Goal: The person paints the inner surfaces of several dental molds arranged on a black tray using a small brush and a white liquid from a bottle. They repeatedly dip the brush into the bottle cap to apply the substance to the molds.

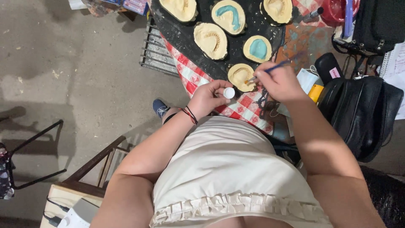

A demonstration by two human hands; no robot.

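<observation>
My left hand (209, 98) grips a small round white container (228, 93) near the table's edge. In my right hand (279, 81) is a thin blue-handled brush (273, 68), its tip touching a cream plaster dental cast (239, 76) just beyond the container. Several more cream casts lie on the black board (185, 38): one plain (210, 40), one with a teal arch (229, 16), one with a teal filling (257, 48), and two more at the top (181, 7) (277, 9).
A red-checked cloth (236, 106) covers the table edge. Black bags (358, 109) stand at the right, a red bowl (335, 10) at top right. On the concrete floor are a metal grate (158, 48), a wooden chair (97, 169) and a black stand (29, 143).
</observation>
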